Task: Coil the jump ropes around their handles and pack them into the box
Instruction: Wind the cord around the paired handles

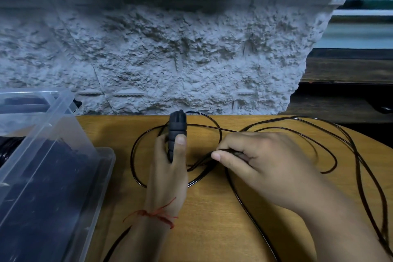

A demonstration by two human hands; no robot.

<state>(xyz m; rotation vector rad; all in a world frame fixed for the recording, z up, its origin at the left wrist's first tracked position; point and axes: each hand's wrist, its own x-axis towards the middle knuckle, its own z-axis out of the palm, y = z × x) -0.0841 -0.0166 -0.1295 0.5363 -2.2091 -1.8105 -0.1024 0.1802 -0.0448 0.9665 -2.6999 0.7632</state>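
My left hand (170,168) grips the black jump rope handles (177,127) upright at the middle of the wooden table (212,219). The thin black rope (319,127) runs from them in loose loops across the table's right side. My right hand (255,161) pinches a bunch of rope strands between thumb and fingers, just right of the handles. At the left stands the clear plastic box (49,155), open, with dark coiled ropes lying inside.
The box's clear lid (32,100) leans up behind it. A rough grey wall (170,53) rises directly behind the table. Dark wooden shelving (348,70) stands at the far right. Rope loops trail off the table's right and near edges.
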